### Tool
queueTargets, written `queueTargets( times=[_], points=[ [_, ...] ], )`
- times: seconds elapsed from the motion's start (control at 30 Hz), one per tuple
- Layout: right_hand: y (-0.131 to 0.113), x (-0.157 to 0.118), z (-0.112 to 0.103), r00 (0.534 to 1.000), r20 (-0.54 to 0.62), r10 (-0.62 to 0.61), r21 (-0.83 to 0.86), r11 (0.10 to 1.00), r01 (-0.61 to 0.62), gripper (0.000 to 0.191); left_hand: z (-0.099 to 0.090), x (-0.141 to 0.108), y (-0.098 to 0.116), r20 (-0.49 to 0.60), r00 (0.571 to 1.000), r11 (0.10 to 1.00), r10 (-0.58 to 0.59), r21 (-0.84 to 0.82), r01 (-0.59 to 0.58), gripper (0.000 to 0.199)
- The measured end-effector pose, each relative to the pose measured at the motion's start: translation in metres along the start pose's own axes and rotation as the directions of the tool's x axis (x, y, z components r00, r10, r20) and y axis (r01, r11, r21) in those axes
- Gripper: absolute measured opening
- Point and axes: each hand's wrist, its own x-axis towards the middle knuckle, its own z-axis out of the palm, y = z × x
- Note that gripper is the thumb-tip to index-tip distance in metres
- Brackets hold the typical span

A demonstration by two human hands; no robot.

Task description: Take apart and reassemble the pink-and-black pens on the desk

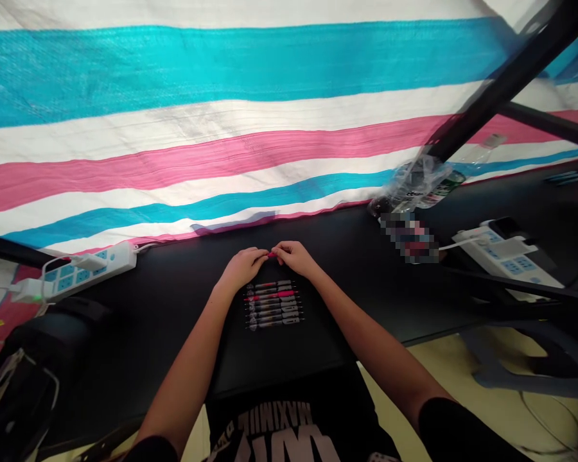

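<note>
Both hands meet over the far part of the black table, fingers pinched around one red pen [271,255]. My left hand [246,265] grips its left end and my right hand [293,256] its right end, so only a short red middle shows. Just nearer to me, several pens lie side by side in a row, tips and ends pointing left and right. Most are clear and grey-black pens [273,319]; one red pen [270,296] lies among them toward the far side of the row.
A white power strip [120,258] with plugs lies at the left, another power strip [505,256] at the right. Clear plastic packaging [421,183] sits by the striped sheet [270,147] behind the table [366,289]. A black bag [38,359] is at lower left, a grey stool [501,372] at lower right.
</note>
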Motion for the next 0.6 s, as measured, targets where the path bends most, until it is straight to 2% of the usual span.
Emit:
queueTargets(
  times=[0.1, 0.17, 0.27, 0.33, 0.43, 0.53, 0.6],
  points=[
    [0.005, -0.004, 0.004, 0.998, -0.014, -0.061, 0.086, 0.994, 0.062, 0.020, 0.003, -0.004, -0.003, -0.007, 1.000, 1.000, -0.011, -0.003, 0.011, 0.030],
    [0.005, -0.006, 0.004, 0.997, -0.011, -0.081, 0.136, 0.987, 0.082, 0.021, 0.003, -0.006, -0.004, -0.012, 1.000, 1.000, -0.008, -0.017, 0.008, 0.029],
    [0.003, -0.007, 0.002, 1.000, -0.019, 0.007, 0.178, 0.984, -0.003, 0.033, 0.003, -0.008, -0.007, -0.043, 0.999, 0.999, 0.000, -0.052, -0.002, 0.027],
    [0.000, -0.007, 0.001, 0.997, -0.029, 0.078, 0.090, 0.993, -0.075, 0.030, 0.004, -0.009, -0.010, -0.066, 0.998, 0.998, 0.017, -0.067, -0.021, 0.025],
    [-0.004, -0.007, 0.002, 0.999, -0.037, -0.010, -0.091, 0.996, 0.007, 0.032, 0.004, -0.009, -0.014, -0.078, 0.996, 0.997, 0.043, -0.057, -0.047, 0.022],
    [-0.005, -0.007, 0.006, 0.996, -0.024, -0.091, 0.006, 0.996, 0.091, 0.019, 0.003, -0.008, -0.017, -0.089, 0.996, 0.996, 0.029, -0.077, -0.036, 0.017],
    [-0.006, -0.006, 0.007, 0.996, -0.015, -0.090, 0.070, 0.993, 0.091, 0.024, 0.001, -0.007, -0.019, -0.097, 0.995, 0.997, 0.015, -0.069, -0.022, 0.015]
  ],
)
